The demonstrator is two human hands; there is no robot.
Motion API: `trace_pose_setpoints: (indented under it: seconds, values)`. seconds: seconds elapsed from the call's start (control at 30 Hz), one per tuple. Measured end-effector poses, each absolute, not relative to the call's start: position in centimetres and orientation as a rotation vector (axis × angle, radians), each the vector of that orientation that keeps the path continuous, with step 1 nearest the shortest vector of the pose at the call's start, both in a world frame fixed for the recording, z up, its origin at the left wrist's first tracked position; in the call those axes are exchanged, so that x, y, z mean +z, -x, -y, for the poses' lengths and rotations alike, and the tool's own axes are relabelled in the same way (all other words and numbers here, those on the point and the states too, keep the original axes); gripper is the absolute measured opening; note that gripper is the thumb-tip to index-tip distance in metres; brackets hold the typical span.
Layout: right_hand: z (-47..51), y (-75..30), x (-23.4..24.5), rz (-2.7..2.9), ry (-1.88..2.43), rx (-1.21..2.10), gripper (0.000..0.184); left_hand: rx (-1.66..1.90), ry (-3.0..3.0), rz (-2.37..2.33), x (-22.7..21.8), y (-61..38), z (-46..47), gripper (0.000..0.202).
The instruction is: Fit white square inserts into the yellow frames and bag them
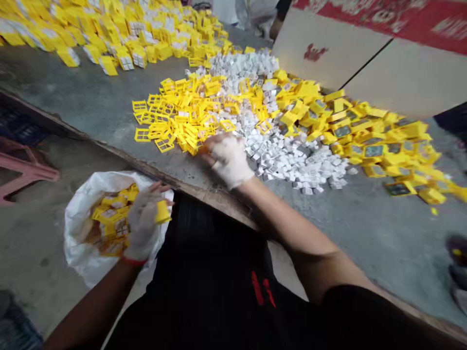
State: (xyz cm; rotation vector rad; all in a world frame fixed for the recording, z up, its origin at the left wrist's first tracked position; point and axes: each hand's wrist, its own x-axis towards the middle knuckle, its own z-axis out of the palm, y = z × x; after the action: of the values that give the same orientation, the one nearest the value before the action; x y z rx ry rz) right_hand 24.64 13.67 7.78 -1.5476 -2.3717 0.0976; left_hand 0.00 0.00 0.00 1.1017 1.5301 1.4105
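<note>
My left hand [143, 221], in a thin white glove, hangs over a white plastic bag [82, 238] on the floor and pinches a small yellow plastic piece [162, 212]. The bag holds several finished yellow pieces [109, 218]. My right hand [228, 158], also gloved, reaches onto the grey table [383, 233] and its curled fingers rest at the edge of a heap of yellow frames [178, 119]. What those fingers hold, if anything, is blurred. A pile of small white blocks [288, 155] lies just right of that hand.
Yellow cases with dark inserts [375, 141] spread to the right. A larger yellow heap [109, 29] covers the far left of the table. Cardboard sheets [339, 53] lie at the back right. A pink stool [22, 167] stands left on the floor.
</note>
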Motion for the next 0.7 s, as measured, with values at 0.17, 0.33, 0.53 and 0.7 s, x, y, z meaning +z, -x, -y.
trace_pose_setpoints:
  seconds: [0.17, 0.33, 0.53, 0.7]
  values:
    - [-20.0, -26.1, 7.8, 2.455, 1.664, -0.035, 0.037, 1.21, -1.275, -1.96, 0.4, 7.5, 0.9, 0.028]
    - [-19.7, -26.2, 9.1, 2.453, 1.723, -0.012, 0.033, 1.183, -1.248, -1.918, 1.6, 5.2, 1.8, 0.03]
    - [-9.0, -29.0, 9.2, 2.511, 1.34, 0.113, 0.028, 1.155, -0.865, -1.177, 4.4, -4.9, 0.4, 0.044]
    - [0.7, -31.5, 7.6, 2.601, 1.155, 0.202, 0.031, 0.982, -0.607, -0.788, 5.5, -11.1, 0.7, 0.036]
